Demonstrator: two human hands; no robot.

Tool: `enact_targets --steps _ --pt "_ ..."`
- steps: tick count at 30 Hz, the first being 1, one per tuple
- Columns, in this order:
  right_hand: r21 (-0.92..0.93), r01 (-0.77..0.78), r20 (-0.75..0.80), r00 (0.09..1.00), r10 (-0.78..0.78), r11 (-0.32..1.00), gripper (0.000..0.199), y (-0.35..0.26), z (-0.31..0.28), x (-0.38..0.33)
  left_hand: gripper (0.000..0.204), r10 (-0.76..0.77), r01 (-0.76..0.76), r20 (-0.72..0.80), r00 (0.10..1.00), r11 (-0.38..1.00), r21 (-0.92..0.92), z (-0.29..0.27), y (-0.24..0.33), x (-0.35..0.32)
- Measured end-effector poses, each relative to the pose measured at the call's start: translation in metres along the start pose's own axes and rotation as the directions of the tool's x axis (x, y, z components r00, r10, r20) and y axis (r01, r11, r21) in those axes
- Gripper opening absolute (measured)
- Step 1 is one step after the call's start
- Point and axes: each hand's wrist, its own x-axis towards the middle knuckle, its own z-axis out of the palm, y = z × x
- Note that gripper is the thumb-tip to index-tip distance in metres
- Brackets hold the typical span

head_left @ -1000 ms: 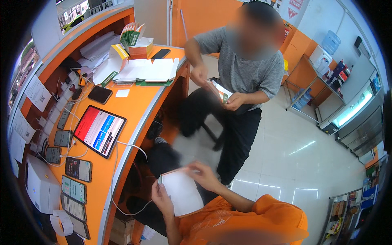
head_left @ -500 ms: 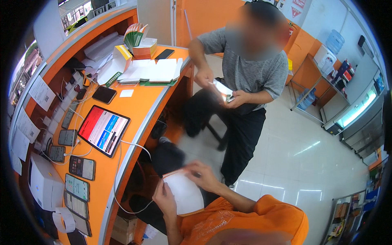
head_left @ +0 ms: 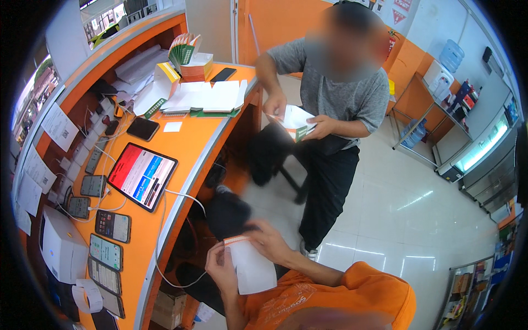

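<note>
A white paper sheet with an orange strip along its far edge lies over my lap, in front of my orange shirt. My left hand pinches its left edge near the far corner, thumb on top. At the far right part of the sheet, my right hand has its fingers bent against the edge, somewhat blurred. Across from me, a co-worker in a grey shirt holds a white folded paper with orange and green printing in both hands.
To my left runs an orange counter carrying a tablet, several phones, cables and a white printer. Toward its far end stand stacked white folded papers and a box of green and orange leaflets. A charging cable hangs over the counter's edge.
The sheet in my hands shows a narrower white face than before, and my right hand has shifted slightly. The co-worker's paper has turned and spread, showing more of its white side.
</note>
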Motion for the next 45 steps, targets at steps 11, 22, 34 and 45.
enact_targets --steps 11,22,34,45 --pt "0.110 -0.140 0.507 0.859 0.066 0.984 0.045 -0.028 -0.025 0.024 0.017 0.209 -0.217 0.063 0.976 0.961 0.170 -0.007 0.028 0.008" --pt "0.351 -0.300 0.495 0.864 0.096 0.887 0.049 -0.028 -0.055 0.018 0.023 0.112 -0.071 0.303 0.947 0.987 -0.144 0.009 0.078 0.001" --pt "0.557 -0.511 0.324 0.860 0.395 0.655 0.026 0.022 -0.044 -0.050 0.023 0.259 -0.360 0.449 0.855 0.920 0.154 0.042 0.021 -0.031" --pt "0.196 -0.707 0.482 0.673 0.562 0.679 0.024 0.045 -0.034 -0.094 0.017 0.100 -0.172 0.457 0.884 0.978 0.119 0.035 -0.017 -0.079"
